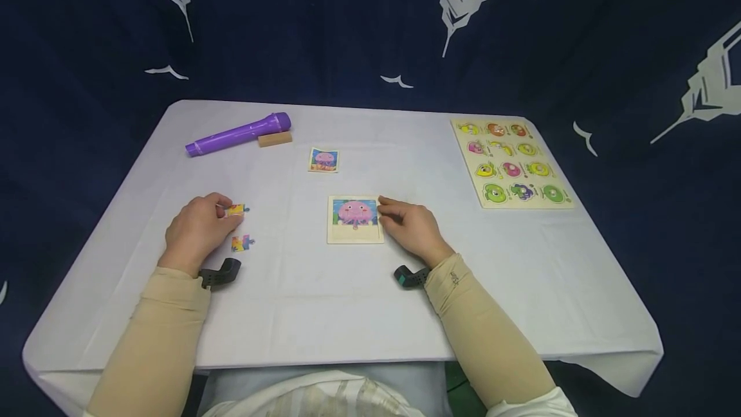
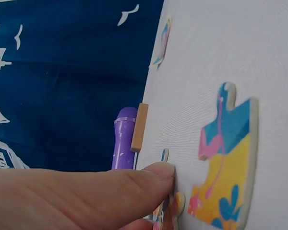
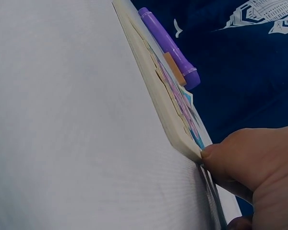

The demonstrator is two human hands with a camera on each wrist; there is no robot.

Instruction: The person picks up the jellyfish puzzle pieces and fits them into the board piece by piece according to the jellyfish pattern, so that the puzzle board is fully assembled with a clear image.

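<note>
My puzzle tray (image 1: 354, 237) is lying flat, square and shallow, its pale, wood-like surface framing a pink, round-headed jellyfish picture (image 1: 355, 213). The cartoon face is smiling against blue, and the fitted pieces are filling only the upper part; their lower edge is running jagged above the bare base.

Left of the tray, my left hand (image 1: 197, 229) is pinching a small jigsaw piece (image 1: 237, 210) between thumb and fingertip; I cannot tell whether it is touching the cloth. Just nearer me, a loose jigsaw piece (image 2: 226, 165) is showing glossy yellow, blue and pink, with a rounded knob and a thick, pale cut edge.

My right hand (image 1: 413, 227) is touching the tray's right edge with its fingertips; I cannot tell whether they are pinching it.

Beyond the tray, a small picture card (image 1: 323, 160) is repeating the pink creature. Farther off to its left, a smooth purple microphone-shaped tube (image 1: 238, 134) is lying against a plain tan block (image 1: 274, 139). Right of the tray, a pale fruit board (image 1: 511, 159) is resting on the softly creased white tablecloth (image 1: 301, 314).
</note>
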